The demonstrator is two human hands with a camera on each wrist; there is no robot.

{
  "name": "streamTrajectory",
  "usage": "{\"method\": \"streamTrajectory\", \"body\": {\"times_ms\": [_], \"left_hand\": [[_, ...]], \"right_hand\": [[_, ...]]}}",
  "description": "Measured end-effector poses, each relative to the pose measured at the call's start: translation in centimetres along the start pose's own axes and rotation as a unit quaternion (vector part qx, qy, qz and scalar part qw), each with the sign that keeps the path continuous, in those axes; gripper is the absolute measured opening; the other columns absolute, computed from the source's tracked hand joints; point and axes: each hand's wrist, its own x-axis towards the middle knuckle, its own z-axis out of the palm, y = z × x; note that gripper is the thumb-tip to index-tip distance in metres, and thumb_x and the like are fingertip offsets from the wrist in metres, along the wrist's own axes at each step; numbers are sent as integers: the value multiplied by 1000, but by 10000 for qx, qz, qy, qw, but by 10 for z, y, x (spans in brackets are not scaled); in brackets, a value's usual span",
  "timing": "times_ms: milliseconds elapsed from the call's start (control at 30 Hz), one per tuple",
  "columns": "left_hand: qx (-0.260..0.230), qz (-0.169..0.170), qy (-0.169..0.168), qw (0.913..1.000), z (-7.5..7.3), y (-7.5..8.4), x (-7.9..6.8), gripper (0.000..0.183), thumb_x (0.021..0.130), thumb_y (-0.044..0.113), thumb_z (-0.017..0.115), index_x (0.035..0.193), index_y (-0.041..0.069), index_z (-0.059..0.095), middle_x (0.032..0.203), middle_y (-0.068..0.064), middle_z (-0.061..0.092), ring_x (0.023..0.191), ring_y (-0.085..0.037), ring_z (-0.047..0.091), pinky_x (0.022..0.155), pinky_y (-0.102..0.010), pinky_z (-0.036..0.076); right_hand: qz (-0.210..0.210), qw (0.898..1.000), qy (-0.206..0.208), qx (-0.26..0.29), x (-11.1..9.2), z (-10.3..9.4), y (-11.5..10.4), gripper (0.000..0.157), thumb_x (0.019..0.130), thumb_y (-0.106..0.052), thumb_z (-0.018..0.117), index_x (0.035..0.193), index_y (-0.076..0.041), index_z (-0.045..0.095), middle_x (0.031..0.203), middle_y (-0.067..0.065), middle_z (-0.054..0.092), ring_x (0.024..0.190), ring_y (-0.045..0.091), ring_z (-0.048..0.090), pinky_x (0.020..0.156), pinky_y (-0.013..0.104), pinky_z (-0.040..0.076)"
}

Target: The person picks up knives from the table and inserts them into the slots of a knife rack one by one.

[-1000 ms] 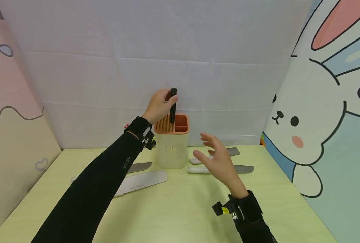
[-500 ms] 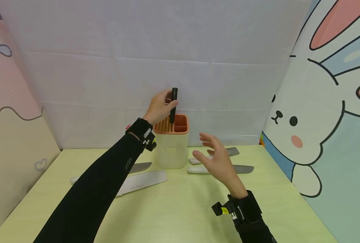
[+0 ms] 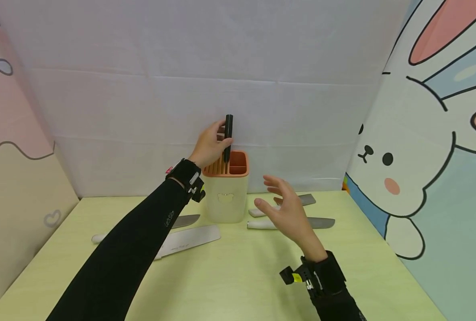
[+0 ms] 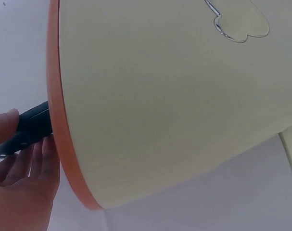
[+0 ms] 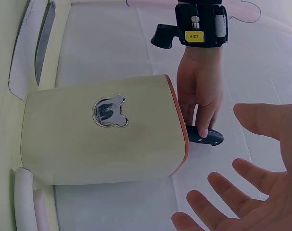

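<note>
A black-handled knife (image 3: 228, 127) stands nearly upright in the slotted side of a cream knife holder (image 3: 226, 200) with an orange rim. Its blade is hidden inside. My left hand (image 3: 209, 145) pinches the handle between thumb and fingers, just above the rim. In the left wrist view the riveted handle (image 4: 32, 127) lies between the thumb and the fingers. My right hand (image 3: 286, 214) hovers right of the holder with spread fingers, holding nothing. Behind it on the table lie a white-handled knife (image 3: 322, 223) and a second blade (image 3: 308, 199).
Left of the holder lie a broad blade (image 3: 191, 238) and a smaller knife (image 3: 186, 220), both partly covered by the left sleeve. Beside the slots the holder has open orange compartments (image 3: 238, 165). A white sheet (image 3: 302, 111) hangs close behind the table.
My left thumb has slipped slightly lower along the knife handle, which stands a little more upright than half a second ago. The right hand stays where it was.
</note>
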Motion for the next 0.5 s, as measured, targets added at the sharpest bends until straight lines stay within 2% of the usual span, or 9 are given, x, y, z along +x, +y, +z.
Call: {"method": "streamTrajectory", "body": {"times_ms": [267,500], "left_hand": [[90,-69,-60,9999,2,-4,0,64,96,15,60,149,11,25,135,-11,45,112,-21,50,86,-31,49],[11,-51,73,10000,6,-5,1,64,95,13,61,149,11,27,134,-10,46,109,-20,51,85,-29,49]], "right_hand": [[10,10000,-13,43,0,1,-2,58,89,-30,70,139,-23,43,134,-2,47,118,18,48,94,52,44],[10,10000,-16,1,-1,1,-3,58,89,-30,70,140,-23,43,134,-2,47,118,17,48,94,51,44]]}}
